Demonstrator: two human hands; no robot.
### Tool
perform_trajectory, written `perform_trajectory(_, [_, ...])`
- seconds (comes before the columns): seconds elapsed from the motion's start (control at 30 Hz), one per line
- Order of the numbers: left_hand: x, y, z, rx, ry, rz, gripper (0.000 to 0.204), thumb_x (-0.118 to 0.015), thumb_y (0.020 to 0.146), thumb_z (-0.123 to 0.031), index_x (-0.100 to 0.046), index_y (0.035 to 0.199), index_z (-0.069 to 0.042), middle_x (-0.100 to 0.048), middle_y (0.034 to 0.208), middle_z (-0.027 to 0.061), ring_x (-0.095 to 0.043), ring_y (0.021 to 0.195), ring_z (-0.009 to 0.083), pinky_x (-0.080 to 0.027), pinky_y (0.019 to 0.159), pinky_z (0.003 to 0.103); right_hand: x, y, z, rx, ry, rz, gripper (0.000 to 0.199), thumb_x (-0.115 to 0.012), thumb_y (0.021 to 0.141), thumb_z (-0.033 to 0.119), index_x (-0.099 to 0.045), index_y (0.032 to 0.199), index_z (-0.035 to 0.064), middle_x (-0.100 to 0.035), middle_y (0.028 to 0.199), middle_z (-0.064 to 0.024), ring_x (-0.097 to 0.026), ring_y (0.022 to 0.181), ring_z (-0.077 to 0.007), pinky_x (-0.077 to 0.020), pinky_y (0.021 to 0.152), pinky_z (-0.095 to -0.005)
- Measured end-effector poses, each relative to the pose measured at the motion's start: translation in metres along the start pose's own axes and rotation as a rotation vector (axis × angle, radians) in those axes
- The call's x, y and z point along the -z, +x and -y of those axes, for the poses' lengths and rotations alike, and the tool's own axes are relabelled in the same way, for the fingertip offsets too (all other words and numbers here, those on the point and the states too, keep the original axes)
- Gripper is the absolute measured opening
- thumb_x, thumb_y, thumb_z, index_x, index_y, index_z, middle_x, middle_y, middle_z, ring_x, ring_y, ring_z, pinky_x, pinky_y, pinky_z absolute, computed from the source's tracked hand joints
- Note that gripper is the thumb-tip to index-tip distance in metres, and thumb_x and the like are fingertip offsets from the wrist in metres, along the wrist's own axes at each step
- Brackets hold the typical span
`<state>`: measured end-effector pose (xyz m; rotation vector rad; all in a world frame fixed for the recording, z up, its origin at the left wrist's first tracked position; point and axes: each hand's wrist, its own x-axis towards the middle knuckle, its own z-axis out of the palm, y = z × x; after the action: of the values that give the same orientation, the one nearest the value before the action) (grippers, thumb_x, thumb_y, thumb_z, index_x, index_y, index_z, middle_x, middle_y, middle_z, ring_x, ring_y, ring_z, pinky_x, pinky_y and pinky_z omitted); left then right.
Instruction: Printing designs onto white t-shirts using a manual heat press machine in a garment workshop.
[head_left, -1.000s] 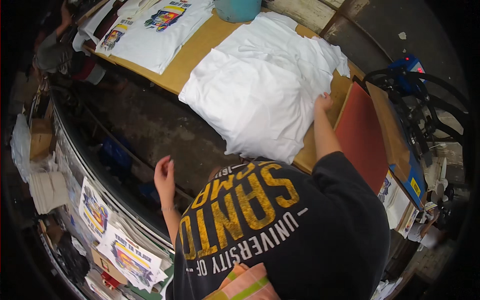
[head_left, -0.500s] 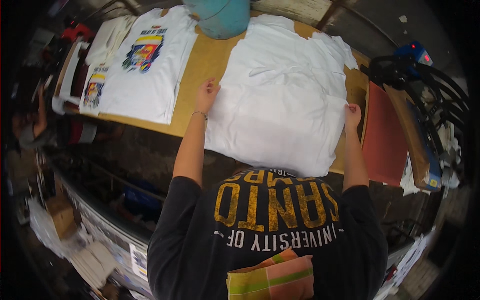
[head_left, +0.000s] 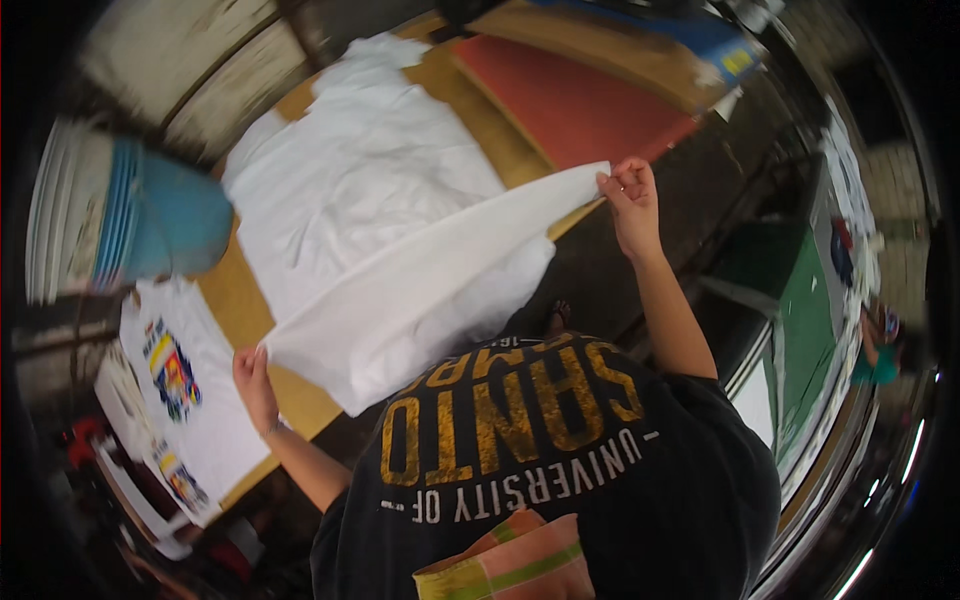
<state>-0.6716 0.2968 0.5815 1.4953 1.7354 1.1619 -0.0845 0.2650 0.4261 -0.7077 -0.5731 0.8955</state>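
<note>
My left hand [head_left: 256,385] is closed in a pinch on one corner of a plain white T-shirt [head_left: 440,270]. The opposite corner is pinched between the thumb and fingers of my right hand [head_left: 635,208]. Between my hands the cloth is stretched taut, its near edge lifted in front of my body. Beneath and beyond it lies a pile of plain white shirts [head_left: 370,130], wrinkled on top, on the tan table [head_left: 258,290].
White shirts with a colourful print [head_left: 172,375] lie on the table's left part. Stacked blue and white buckets [head_left: 165,205] stand beside them. A red board [head_left: 580,95] and a brown-edged panel [head_left: 600,45] are at the far right. A green surface [head_left: 775,270] stands farther right.
The view has swung to the right. Earlier my hands were at the sides of the flat pile, the left with fingers partly apart; now both grip a shirt's edge, raised and stretched.
</note>
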Motion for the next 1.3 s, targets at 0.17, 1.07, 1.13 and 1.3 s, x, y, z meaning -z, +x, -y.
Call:
perform_trajectory(0.17, [0.016,0.024,-0.038,-0.041,-0.225,0.241,0.014,-0.061,0.086,0.0,-0.05,0.092,-0.007,-0.045,0.071,-0.0063,-0.038,0.065,0.0027,-0.032,0.06,0.016,0.016,-0.025,0.008,-0.039,0.017,-0.157,0.009,-0.055,0.09,-0.001,-0.056,0.086,0.0073,-0.057,0.092,0.0008,-0.055,0.085,-0.0081,-0.0427,0.077,-0.0233])
perform_trajectory(1.07, [-0.18,-0.13,-0.018,-0.344,-0.222,-0.461,0.01,-0.044,0.093,-0.001,-0.043,0.103,-0.005,-0.048,0.101,0.0076,-0.046,0.094,0.0154,-0.036,0.09,0.028,0.075,0.046,0.068,0.07,-0.336,-0.159,0.016,-0.053,0.089,0.0,-0.062,0.102,0.0024,-0.058,0.103,-0.0011,-0.054,0.093,-0.0082,-0.039,0.082,-0.0192])
perform_trajectory(1.13, [-0.178,-0.121,-0.032,-0.346,-0.137,-0.491,0.009,-0.044,0.094,-0.002,-0.043,0.102,-0.004,-0.048,0.1,0.0077,-0.046,0.093,0.0154,-0.037,0.089,0.028,0.06,0.064,0.081,0.15,-0.404,-0.079,0.016,-0.056,0.089,0.004,-0.061,0.104,0.0024,-0.057,0.106,-0.0015,-0.052,0.097,-0.0086,-0.0401,0.083,-0.0221])
perform_trajectory(1.3, [-0.153,-0.065,-0.056,-0.416,-0.038,-0.57,0.009,-0.047,0.094,-0.007,-0.047,0.1,0.001,-0.047,0.096,0.0069,-0.046,0.09,0.0138,-0.039,0.084,0.027,0.01,0.14,0.082,0.433,-0.822,0.111,0.022,-0.064,0.086,0.013,-0.062,0.106,0.0048,-0.056,0.106,-0.006,-0.052,0.101,-0.0166,-0.0412,0.086,-0.0286])
